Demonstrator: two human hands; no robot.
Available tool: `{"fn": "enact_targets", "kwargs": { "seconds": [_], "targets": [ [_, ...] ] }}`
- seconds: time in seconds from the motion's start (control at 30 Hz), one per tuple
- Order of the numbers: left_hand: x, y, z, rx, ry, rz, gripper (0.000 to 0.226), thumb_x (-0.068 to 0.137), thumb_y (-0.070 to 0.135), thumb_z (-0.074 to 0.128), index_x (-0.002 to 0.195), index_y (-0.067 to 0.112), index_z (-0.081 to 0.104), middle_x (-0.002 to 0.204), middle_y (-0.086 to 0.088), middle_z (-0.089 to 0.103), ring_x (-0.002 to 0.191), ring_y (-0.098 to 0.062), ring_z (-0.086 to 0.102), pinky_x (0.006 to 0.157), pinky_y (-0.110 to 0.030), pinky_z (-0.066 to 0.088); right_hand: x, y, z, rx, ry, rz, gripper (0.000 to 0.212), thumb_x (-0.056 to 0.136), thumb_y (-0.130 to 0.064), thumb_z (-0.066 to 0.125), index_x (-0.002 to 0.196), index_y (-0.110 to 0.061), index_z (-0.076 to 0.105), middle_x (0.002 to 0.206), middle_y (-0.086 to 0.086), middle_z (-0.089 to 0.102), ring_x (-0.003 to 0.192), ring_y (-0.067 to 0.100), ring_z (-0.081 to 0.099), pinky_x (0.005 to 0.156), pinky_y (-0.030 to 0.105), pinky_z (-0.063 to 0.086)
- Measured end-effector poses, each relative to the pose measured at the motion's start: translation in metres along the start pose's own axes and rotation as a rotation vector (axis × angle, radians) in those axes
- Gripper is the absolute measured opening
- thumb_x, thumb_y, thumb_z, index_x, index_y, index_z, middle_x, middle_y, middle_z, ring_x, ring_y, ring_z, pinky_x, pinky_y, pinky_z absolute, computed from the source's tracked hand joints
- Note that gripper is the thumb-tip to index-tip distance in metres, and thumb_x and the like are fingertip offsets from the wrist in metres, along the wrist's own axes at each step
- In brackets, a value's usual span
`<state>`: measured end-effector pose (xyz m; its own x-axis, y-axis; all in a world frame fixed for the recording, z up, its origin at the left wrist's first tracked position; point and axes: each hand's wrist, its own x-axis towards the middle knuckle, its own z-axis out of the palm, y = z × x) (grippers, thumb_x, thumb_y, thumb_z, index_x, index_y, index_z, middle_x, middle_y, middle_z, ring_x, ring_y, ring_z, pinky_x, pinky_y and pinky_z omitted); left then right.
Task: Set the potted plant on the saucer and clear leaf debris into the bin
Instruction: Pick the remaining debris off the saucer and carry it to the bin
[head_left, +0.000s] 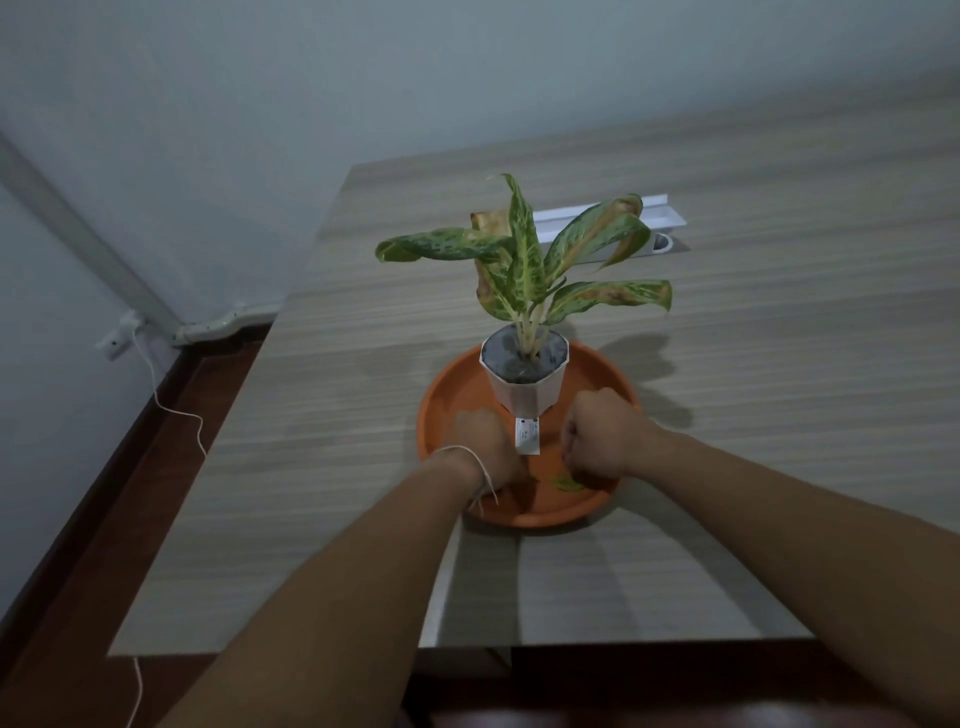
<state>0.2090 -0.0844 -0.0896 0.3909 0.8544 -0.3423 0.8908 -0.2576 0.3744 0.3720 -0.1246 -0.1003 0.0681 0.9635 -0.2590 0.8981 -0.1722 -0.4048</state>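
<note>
A wood-grain table (779, 338) is being lit dimly from above, and a white channel-shaped rail (660, 215) is lying on it near the far edge. A pale wall (260, 104) is standing behind the table. At the left, a white cable (171, 410) is trailing from a wall socket (115, 340) down over the dark reddish floor (78, 519).

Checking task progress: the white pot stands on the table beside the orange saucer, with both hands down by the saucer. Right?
Not quite. The head view shows the white pot standing inside the orange saucer, not beside it. Both hands, left and right, are down at the saucer.
</note>
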Motion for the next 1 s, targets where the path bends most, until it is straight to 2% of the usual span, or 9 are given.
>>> {"fn": "enact_targets", "kwargs": {
  "seconds": [0.07, 0.13, 0.27, 0.33, 0.43, 0.57, 0.63, 0.8, 1.0],
  "targets": [
    [-0.001, -0.006, -0.009, -0.048, 0.045, -0.024, 0.029, 0.062, 0.027, 0.084, 0.085, 0.011, 0.08, 0.088, -0.008, 0.077, 0.088, -0.024, 0.071, 0.081, -0.038, 0.06, 0.002, 0.003, -0.003, 0.024, 0.029, 0.025, 0.007, 0.072, -0.008, 0.074, 0.067, -0.009, 0.079, 0.071, 0.003, 0.078, 0.072, 0.014, 0.073, 0.073, 0.037, 0.064],
    [-0.003, -0.01, -0.016, -0.075, 0.08, -0.026, 0.023, 0.065, 0.023, 0.082, 0.082, 0.008, 0.08, 0.084, -0.012, 0.077, 0.083, -0.029, 0.073, 0.077, -0.04, 0.061, 0.004, 0.004, -0.007, 0.049, 0.037, 0.045, 0.009, 0.071, -0.007, 0.071, 0.066, -0.009, 0.079, 0.068, 0.002, 0.078, 0.069, 0.013, 0.073, 0.072, 0.037, 0.064],
    [-0.006, -0.016, -0.029, -0.128, 0.166, -0.022, 0.015, 0.072, 0.017, 0.077, 0.077, 0.003, 0.078, 0.079, -0.015, 0.076, 0.076, -0.03, 0.073, 0.073, -0.04, 0.062, 0.008, -0.005, -0.016, 0.068, 0.051, 0.038, 0.01, 0.073, -0.012, 0.07, 0.07, -0.008, 0.078, 0.074, 0.005, 0.078, 0.076, 0.019, 0.074, 0.076, 0.039, 0.063],
    [-0.008, -0.017, -0.031, -0.146, 0.177, -0.028, 0.011, 0.071, 0.015, 0.079, 0.073, 0.004, 0.078, 0.077, -0.013, 0.076, 0.07, -0.026, 0.07, 0.071, -0.037, 0.062, 0.007, -0.012, -0.018, 0.05, 0.045, 0.004, 0.009, 0.074, -0.012, 0.071, 0.074, -0.007, 0.079, 0.08, 0.006, 0.079, 0.082, 0.021, 0.073, 0.08, 0.039, 0.062],
    [-0.009, -0.02, -0.029, -0.148, 0.161, -0.026, 0.009, 0.07, 0.014, 0.079, 0.072, 0.005, 0.078, 0.073, -0.01, 0.075, 0.062, -0.02, 0.066, 0.069, -0.036, 0.062, 0.004, -0.018, -0.01, 0.006, -0.052, -0.025, 0.006, 0.074, -0.01, 0.074, 0.076, -0.009, 0.081, 0.082, 0.004, 0.08, 0.083, 0.017, 0.073, 0.081, 0.037, 0.062],
    [-0.01, -0.025, -0.027, -0.14, 0.15, -0.017, 0.009, 0.069, 0.015, 0.081, 0.074, 0.008, 0.079, 0.06, 0.006, 0.063, 0.068, -0.018, 0.068, 0.073, -0.033, 0.061, 0.002, -0.017, 0.005, -0.078, -0.138, -0.066, 0.007, 0.071, -0.013, 0.073, 0.075, -0.01, 0.078, 0.08, 0.005, 0.079, 0.082, 0.02, 0.073, 0.079, 0.041, 0.063],
    [-0.011, -0.028, -0.028, -0.161, 0.142, -0.021, 0.007, 0.069, 0.015, 0.082, 0.073, 0.01, 0.079, 0.058, 0.009, 0.061, 0.064, -0.013, 0.063, 0.07, -0.028, 0.058, -0.001, -0.018, 0.007, -0.103, -0.142, -0.083, 0.007, 0.073, -0.014, 0.075, 0.077, -0.011, 0.079, 0.084, 0.006, 0.078, 0.084, 0.021, 0.073, 0.08, 0.041, 0.062],
    [-0.017, -0.04, -0.024, -0.196, 0.16, -0.047, 0.005, 0.069, 0.012, 0.078, 0.073, 0.008, 0.079, 0.075, -0.004, 0.076, 0.061, -0.008, 0.059, 0.062, -0.021, 0.046, -0.006, -0.022, 0.006, -0.127, -0.176, -0.117, 0.008, 0.077, -0.013, 0.078, 0.084, -0.015, 0.081, 0.091, 0.0, 0.079, 0.088, 0.015, 0.071, 0.085, 0.033, 0.059],
    [-0.018, -0.045, -0.026, -0.207, 0.164, -0.058, 0.004, 0.071, 0.013, 0.078, 0.071, 0.01, 0.079, 0.075, -0.005, 0.075, 0.071, -0.018, 0.069, 0.067, -0.024, 0.054, -0.009, -0.021, 0.006, -0.181, -0.176, -0.146, 0.014, 0.073, -0.013, 0.078, 0.085, -0.017, 0.081, 0.09, -0.003, 0.079, 0.086, 0.014, 0.072, 0.083, 0.034, 0.06]
  ]
}}
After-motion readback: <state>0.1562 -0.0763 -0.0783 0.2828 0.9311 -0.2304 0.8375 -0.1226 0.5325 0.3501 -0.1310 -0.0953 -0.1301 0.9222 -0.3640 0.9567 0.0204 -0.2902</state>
